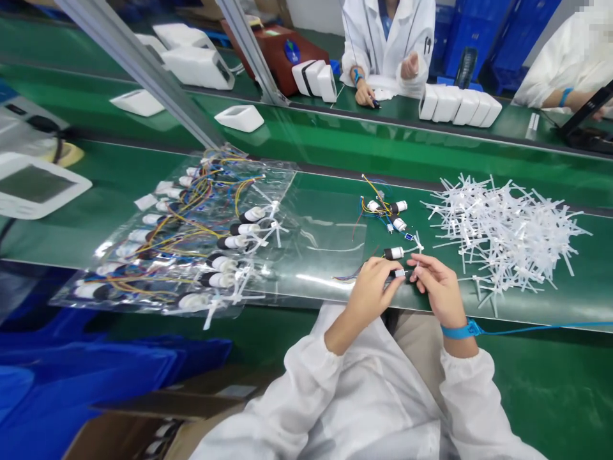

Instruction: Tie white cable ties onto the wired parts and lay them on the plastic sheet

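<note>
My left hand (371, 289) is closed around a small black-and-white cylindrical motor (398, 273) with thin coloured wires trailing left. My right hand (438, 286) pinches a small white plastic tube connector (416, 263) right at the motor's end. Both hands hover at the near edge of the green bench (335, 153). Just beyond them lies another motor (393, 253), and further back a small cluster of wired motors (385, 211). A big heap of white plastic connectors (507, 230) lies to the right. A blue wrist strap (462, 329) with a cord circles my right wrist.
A clear plastic sheet (191, 236) on the left carries several finished motors with white connectors and coloured wires. White device housings (457, 105) stand on the far bench, where two other people in white coats work. A cardboard box (124, 434) sits below left.
</note>
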`<state>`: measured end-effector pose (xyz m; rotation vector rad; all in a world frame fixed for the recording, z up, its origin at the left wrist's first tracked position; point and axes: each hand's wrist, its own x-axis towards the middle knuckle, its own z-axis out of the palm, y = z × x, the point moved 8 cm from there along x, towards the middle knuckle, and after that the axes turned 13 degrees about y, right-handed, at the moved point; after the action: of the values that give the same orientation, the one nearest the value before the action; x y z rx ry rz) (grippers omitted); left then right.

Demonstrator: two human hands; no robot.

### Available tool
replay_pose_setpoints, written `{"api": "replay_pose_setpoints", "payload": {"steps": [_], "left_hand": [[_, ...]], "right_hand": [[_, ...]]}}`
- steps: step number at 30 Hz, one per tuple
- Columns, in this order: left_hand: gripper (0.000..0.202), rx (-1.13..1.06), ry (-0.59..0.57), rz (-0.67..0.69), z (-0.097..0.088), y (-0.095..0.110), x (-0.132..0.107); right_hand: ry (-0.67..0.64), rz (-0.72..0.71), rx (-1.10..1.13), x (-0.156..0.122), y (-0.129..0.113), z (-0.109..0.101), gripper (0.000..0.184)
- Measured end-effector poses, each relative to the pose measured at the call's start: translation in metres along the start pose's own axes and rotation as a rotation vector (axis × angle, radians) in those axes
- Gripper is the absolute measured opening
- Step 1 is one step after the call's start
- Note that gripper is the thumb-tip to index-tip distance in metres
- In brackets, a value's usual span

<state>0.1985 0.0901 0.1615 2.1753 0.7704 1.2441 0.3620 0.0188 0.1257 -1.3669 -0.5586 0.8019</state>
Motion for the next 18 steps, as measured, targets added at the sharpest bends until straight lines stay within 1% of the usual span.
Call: {"api": "replay_pose_setpoints", "payload": {"steps": [5,9,15,18], "left_hand": [[0.014,-0.025,-0.002,0.007,-0.0034,0.0032,0.0017],[0.012,-0.063,-0.011,0.012,-0.0048,0.0045,0.0033],[0.010,-0.107,-0.003,-0.002,-0.0076,0.0058,0.0054],[0.010,-0.127,-0.018,-0.007,-0.0062,0.0069,0.0059]], "right_hand": [[0.003,0.083,0.065,0.0019,-0.0004,-0.0007,0.032],[0.009,0.140,0.041,0.0008,0.0021,-0.0024,0.030],[0.037,0.153,0.009,-0.0016,0.0016,-0.0052,0.035],[0.062,0.154,0.020,-0.0014,0.0010,-0.0054,0.033]]}}
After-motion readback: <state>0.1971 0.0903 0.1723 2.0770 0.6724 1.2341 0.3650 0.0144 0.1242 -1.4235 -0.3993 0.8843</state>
